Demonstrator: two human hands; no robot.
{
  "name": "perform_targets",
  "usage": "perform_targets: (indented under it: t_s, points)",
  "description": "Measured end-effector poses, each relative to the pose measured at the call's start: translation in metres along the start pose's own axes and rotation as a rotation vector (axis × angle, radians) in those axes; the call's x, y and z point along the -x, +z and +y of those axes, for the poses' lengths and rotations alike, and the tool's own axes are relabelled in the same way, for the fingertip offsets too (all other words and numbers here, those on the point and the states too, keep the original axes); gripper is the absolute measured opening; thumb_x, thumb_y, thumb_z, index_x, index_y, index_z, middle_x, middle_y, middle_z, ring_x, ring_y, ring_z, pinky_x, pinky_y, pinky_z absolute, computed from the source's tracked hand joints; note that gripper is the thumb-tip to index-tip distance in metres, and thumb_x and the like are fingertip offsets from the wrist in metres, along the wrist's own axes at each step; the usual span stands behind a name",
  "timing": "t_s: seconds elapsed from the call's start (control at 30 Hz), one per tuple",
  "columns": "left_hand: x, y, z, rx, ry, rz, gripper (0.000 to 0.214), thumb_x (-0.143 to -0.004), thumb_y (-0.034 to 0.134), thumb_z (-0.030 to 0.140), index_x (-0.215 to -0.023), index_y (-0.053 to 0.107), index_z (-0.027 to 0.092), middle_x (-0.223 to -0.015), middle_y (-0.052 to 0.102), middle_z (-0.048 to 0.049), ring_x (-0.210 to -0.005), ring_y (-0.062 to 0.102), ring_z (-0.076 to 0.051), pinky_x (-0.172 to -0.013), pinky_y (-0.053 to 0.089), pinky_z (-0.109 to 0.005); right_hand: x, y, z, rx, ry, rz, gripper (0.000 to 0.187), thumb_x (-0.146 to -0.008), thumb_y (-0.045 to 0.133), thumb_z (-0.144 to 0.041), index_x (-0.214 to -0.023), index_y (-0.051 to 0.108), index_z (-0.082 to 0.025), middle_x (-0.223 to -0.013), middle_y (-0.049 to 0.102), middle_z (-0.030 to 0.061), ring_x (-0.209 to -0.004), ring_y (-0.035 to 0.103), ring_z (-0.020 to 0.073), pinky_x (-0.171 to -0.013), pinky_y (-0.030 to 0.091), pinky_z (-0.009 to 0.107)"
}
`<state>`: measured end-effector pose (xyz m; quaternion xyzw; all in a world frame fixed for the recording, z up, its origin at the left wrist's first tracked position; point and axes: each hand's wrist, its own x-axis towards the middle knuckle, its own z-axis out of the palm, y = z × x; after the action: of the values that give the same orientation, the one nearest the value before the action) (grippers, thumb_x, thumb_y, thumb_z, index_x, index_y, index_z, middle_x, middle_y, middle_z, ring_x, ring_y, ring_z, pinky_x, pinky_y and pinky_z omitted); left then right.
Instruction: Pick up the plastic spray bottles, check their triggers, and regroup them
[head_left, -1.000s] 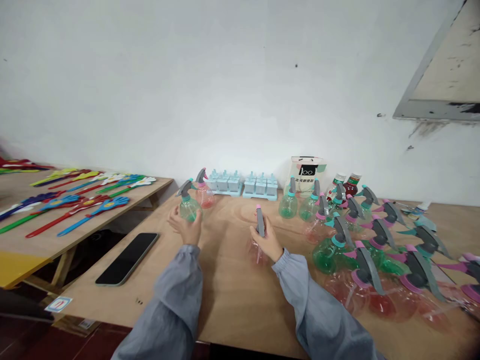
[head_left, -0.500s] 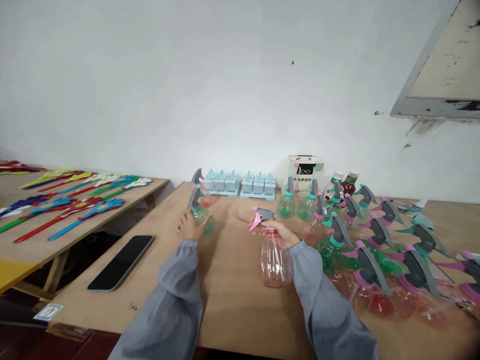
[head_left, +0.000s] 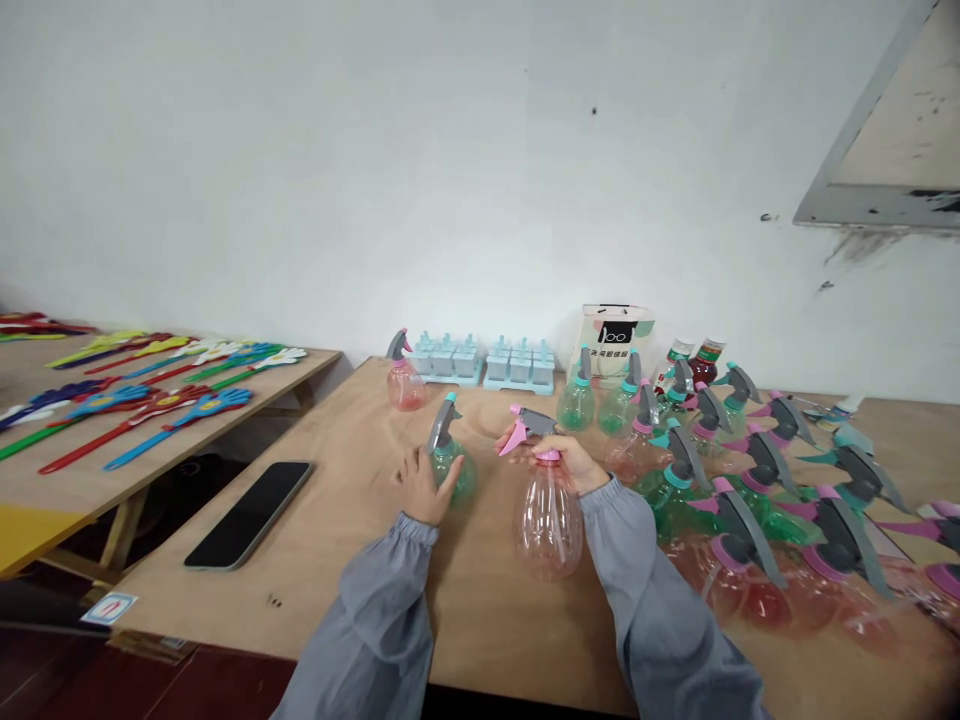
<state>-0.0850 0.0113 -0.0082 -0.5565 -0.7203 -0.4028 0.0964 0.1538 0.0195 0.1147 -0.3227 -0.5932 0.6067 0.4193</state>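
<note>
My right hand (head_left: pixel 566 458) grips the neck of a clear pink spray bottle (head_left: pixel 550 525) with a pink and grey trigger head, held upright over the table's middle. My left hand (head_left: pixel 426 487) is against the near left side of a green spray bottle (head_left: pixel 459 480) with a grey and turquoise head. Its thumb lies over the bottle and its fingers are bent at the left; part of the grasp is hidden. Behind it stands a pink spray bottle (head_left: pixel 407 385). Several more pink and green spray bottles (head_left: pixel 739 555) crowd the right side.
Two light-blue ice-pop moulds (head_left: pixel 519 368) and a printed bag (head_left: pixel 611 345) stand along the wall. A phone (head_left: pixel 249 515) lies at the left of the table. Colourful hand clappers (head_left: pixel 161 410) cover a second table across a gap. Red-filled bottles (head_left: pixel 703 365) stand at the back right.
My left hand and the green spray bottle have moved right and nearer, away from the pink bottle behind. My right hand stays on its spray bottle, almost in place.
</note>
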Motion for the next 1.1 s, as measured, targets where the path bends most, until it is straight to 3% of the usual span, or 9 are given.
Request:
perform_targets:
  t_s: [0.1,0.17,0.3,0.5,0.7,0.87,1.1]
  points:
    - [-0.002,0.001,-0.004,-0.001,0.01,-0.02,0.053,-0.083,0.057,0.059,-0.114,0.063,0.017,-0.107,0.062,-0.0151,-0.104,0.059,-0.033,-0.091,0.043,-0.046,0.002,0.004,-0.004,-0.066,0.152,-0.07,0.038,-0.06,0.058,-0.034,-0.09,0.072,-0.016,-0.084,0.076,0.0097,-0.072,0.07,0.0217,-0.05,0.046,0.024]
    - [-0.002,0.001,-0.004,-0.017,-0.002,-0.027,0.054,-0.084,0.056,0.059,-0.116,0.062,0.016,-0.109,0.062,-0.0162,-0.105,0.059,-0.034,-0.09,0.043,-0.047,0.002,0.006,-0.004,-0.085,0.178,-0.066,0.036,-0.056,0.056,-0.03,-0.085,0.073,-0.016,-0.081,0.076,0.0081,-0.069,0.068,0.0199,-0.047,0.042,0.023]
    - [-0.002,-0.002,-0.001,-0.031,-0.025,-0.058,0.054,-0.085,0.055,0.058,-0.116,0.061,0.015,-0.112,0.062,-0.0176,-0.106,0.059,-0.034,-0.089,0.043,-0.047,0.002,0.007,-0.002,-0.115,0.124,-0.09,0.04,-0.053,0.055,-0.027,-0.087,0.073,-0.018,-0.081,0.076,0.0063,-0.071,0.067,0.0199,-0.048,0.04,0.022]
    - [-0.003,-0.001,-0.003,0.004,0.005,-0.06,0.052,-0.084,0.056,0.058,-0.114,0.061,0.016,-0.113,0.064,-0.0171,-0.106,0.06,-0.033,-0.091,0.043,-0.047,-0.002,0.007,0.002,-0.031,0.016,-0.08,0.037,-0.058,0.058,-0.034,-0.09,0.071,-0.021,-0.081,0.074,0.0054,-0.079,0.068,0.0233,-0.062,0.048,0.029]
    - [-0.001,0.002,0.0,0.069,0.027,0.0,0.041,-0.087,0.051,0.057,-0.098,0.061,0.018,-0.097,0.069,-0.0146,-0.102,0.063,-0.032,-0.095,0.042,-0.048,-0.004,0.005,0.006,-0.184,0.007,0.024,0.024,-0.053,0.058,-0.026,-0.073,0.069,-0.019,-0.078,0.074,0.0045,-0.06,0.059,0.0149,-0.045,0.033,0.023]
    - [0.001,0.002,0.004,0.109,0.038,0.028,0.038,-0.089,0.049,0.056,-0.095,0.059,0.02,-0.092,0.07,-0.0126,-0.099,0.066,-0.031,-0.096,0.042,-0.049,-0.002,0.007,0.004,-0.2,0.089,-0.101,0.033,-0.051,0.06,-0.025,-0.082,0.071,-0.02,-0.083,0.075,0.0051,-0.069,0.064,0.0184,-0.044,0.033,0.022]
    - [0.001,0.002,0.003,0.11,0.028,0.021,0.038,-0.088,0.05,0.056,-0.094,0.06,0.02,-0.092,0.071,-0.0124,-0.098,0.066,-0.031,-0.097,0.041,-0.049,-0.003,0.009,0.01,-0.145,0.045,0.018,0.018,-0.053,0.061,-0.025,-0.069,0.066,-0.02,-0.078,0.072,0.0026,-0.056,0.051,0.0106,-0.048,0.037,0.021]
